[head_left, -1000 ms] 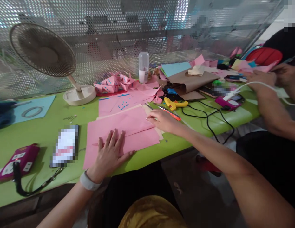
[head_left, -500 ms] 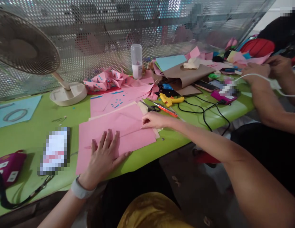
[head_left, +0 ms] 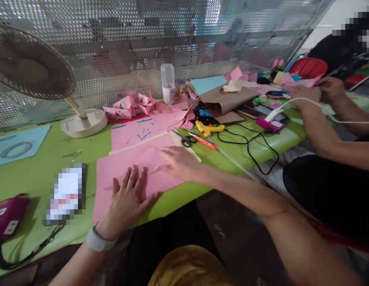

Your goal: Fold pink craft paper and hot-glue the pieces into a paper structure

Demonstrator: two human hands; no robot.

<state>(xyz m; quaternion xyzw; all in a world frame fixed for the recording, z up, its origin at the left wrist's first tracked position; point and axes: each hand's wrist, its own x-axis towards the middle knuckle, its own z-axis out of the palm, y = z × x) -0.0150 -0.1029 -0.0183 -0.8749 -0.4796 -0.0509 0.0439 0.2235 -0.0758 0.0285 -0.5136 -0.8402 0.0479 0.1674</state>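
Head view: pink paper (head_left: 119, 171) covers cluttered green table (head_left: 38, 174).

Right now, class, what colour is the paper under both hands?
Pink paper, clearest in the head view.

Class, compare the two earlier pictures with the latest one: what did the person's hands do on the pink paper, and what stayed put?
The right hand slid leftward along the pink paper, from its right edge toward the left hand. The left hand stayed pressed flat on the sheet. Scissors and glue gun kept their places on the green table.
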